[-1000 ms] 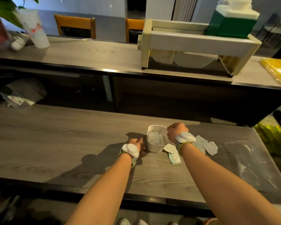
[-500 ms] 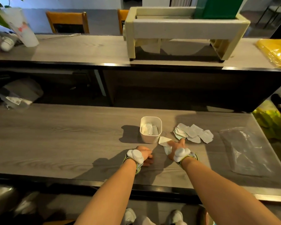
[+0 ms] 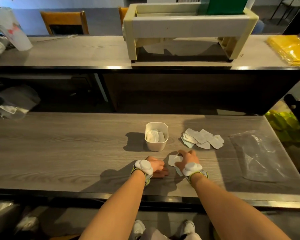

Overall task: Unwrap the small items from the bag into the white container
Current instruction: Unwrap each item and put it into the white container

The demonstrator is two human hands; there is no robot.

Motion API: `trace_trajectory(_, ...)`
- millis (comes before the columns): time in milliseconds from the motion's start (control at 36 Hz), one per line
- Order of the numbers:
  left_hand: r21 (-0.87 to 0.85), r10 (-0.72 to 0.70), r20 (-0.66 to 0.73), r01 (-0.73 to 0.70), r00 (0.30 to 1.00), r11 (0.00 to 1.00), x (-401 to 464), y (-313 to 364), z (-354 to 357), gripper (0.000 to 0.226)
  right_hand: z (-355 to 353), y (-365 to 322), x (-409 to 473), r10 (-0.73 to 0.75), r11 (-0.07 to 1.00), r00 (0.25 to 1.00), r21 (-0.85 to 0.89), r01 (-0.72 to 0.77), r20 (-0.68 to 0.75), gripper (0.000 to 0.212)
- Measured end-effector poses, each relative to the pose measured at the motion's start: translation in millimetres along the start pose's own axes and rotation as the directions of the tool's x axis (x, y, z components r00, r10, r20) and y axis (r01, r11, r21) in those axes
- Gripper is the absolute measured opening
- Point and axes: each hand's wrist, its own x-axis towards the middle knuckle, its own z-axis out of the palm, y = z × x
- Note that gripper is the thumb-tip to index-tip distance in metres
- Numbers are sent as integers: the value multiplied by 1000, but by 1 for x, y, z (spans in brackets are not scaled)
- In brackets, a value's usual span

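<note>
The white container (image 3: 155, 147) stands on the grey wooden counter with a few small white packets inside. To its right lies a pile of small white packets (image 3: 202, 141). The clear plastic bag (image 3: 257, 153) lies flat further right. My right hand (image 3: 186, 160) rests in front of the container with its fingers on one white packet (image 3: 173, 160); a pale blue-edged piece shows under the wrist. My left hand (image 3: 155, 166) lies curled on the counter just left of it, and nothing shows in it.
A raised shelf behind the counter carries a cream plastic rack (image 3: 187, 26), a white cup (image 3: 16, 32) at the left and yellow bags (image 3: 291, 47) at the right. A grey bag (image 3: 14, 101) sits at the left under the shelf. The counter's front edge is just below my wrists.
Both hands have drawn back from the container toward the front edge. My right hand left the container's rim and came down onto a packet in front of it.
</note>
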Motion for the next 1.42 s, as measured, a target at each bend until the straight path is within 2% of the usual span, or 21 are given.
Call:
trace_trajectory(167, -23, 35, 31, -34, 999, 999, 1, -1, 8, 17, -3, -9, -2, 146, 989, 984, -30, -144, 99, 50)
trace_trajectory(278, -19, 77, 4, -77, 997, 997, 2, 1, 11, 25, 3, 0, -5, 117, 987, 985, 99, -130, 126, 24)
trace_trajectory(333, 73, 123, -20, -121, 992, 990, 4, 1, 9, 30, 7, 9, 3, 135, 969, 980, 187, -161, 143, 33)
trace_trajectory(389, 108, 151, -17, -148, 988, 983, 4, 1, 9, 29, 2, 11, 1, 142, 906, 977, 377, -193, 160, 39)
trace_trajectory(444, 112, 147, 33, -150, 989, 982, 2, 1, 10, 23, -5, 8, -10, 120, 815, 978, 546, -195, 171, 27)
trace_trajectory(500, 162, 145, 94, -159, 985, 974, 4, 1, 15, 20, -8, 8, -15, 108, 705, 975, 676, -215, 196, 27)
trace_trajectory(583, 318, 185, 128, -217, 974, 923, 7, -1, 22, 11, -13, 7, -23, 97, 614, 977, 761, -210, 192, 32)
trace_trajectory(667, 447, 219, 144, -261, 965, 856, 11, -1, 26, 19, -16, 11, -28, 111, 534, 981, 823, -196, 161, 31)
trace_trajectory(778, 370, 159, 111, -190, 981, 909, 12, 0, 25, 21, -19, 18, -37, 209, 454, 975, 876, -164, 74, 29)
trace_trajectory(861, 254, 135, 73, -150, 988, 956, 16, 2, 23, 32, -16, 27, -38, 274, 561, 961, 808, -179, 23, 34)
trace_trajectory(917, 185, 140, 72, -151, 988, 971, 17, 6, 28, 28, -16, 32, -36, 265, 541, 963, 821, -185, 42, 34)
trace_trajectory(1000, 105, 129, 69, -136, 989, 985, 18, 11, 37, 11, -17, 33, -35, 191, 496, 976, 848, -188, 104, 26)
trace_trajectory(1056, 67, 134, 81, -139, 988, 988, 17, 14, 44, 11, -18, 33, -31, 142, 555, 985, 817, -159, 95, 26)
trace_trajectory(1111, 8, 146, 69, -147, 987, 989, 17, 14, 51, 23, -19, 32, -25, 102, 650, 992, 749, -125, 77, 31)
trace_trajectory(1222, 108, 262, 6, -262, 965, 959, 29, 18, 62, 21, -29, 31, -9, 16, 810, 999, 586, -36, 40, 39)
trace_trajectory(1306, 218, 303, -38, -288, 952, 932, 56, 19, 61, 24, -40, 36, 8, 19, 849, 999, 528, 6, -41, 27)
trace_trajectory(1361, 273, 306, -72, -276, 949, 922, 108, 5, 52, 31, -48, 42, 20, 46, 897, 988, 440, 25, -149, 46)
trace_trajectory(1417, 270, 291, -123, -250, 949, 930, 142, 0, 47, 35, -55, 51, 40, 12, 943, 981, 329, 53, -194, 55)
